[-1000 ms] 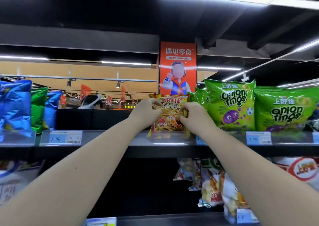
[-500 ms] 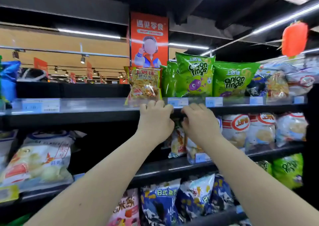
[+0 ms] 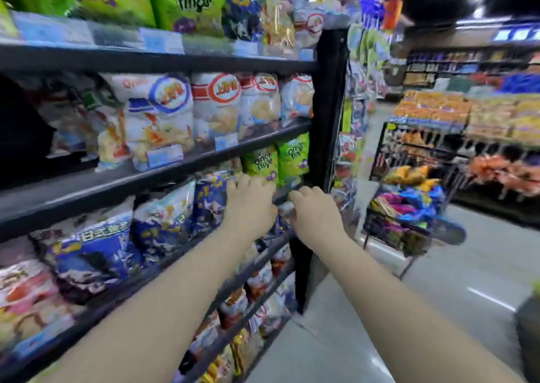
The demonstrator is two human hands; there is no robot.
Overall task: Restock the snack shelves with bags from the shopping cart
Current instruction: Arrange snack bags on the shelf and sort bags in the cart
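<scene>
left grip and right grip hover loosely curled, holding nothing, before blue snack bags on blurred snack shelves; shopping cart stands right, on the aisle floor.

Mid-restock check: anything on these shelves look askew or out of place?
Second shelf, left end: a few white bags slump sideways beside a dark gap. Other rows stand upright; blur hides finer damage.

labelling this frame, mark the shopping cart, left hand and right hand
shopping cart [image 3: 391, 230], head view, basket's wire wall
left hand [image 3: 249, 204], head view, its back
right hand [image 3: 317, 216], head view, its back
</scene>
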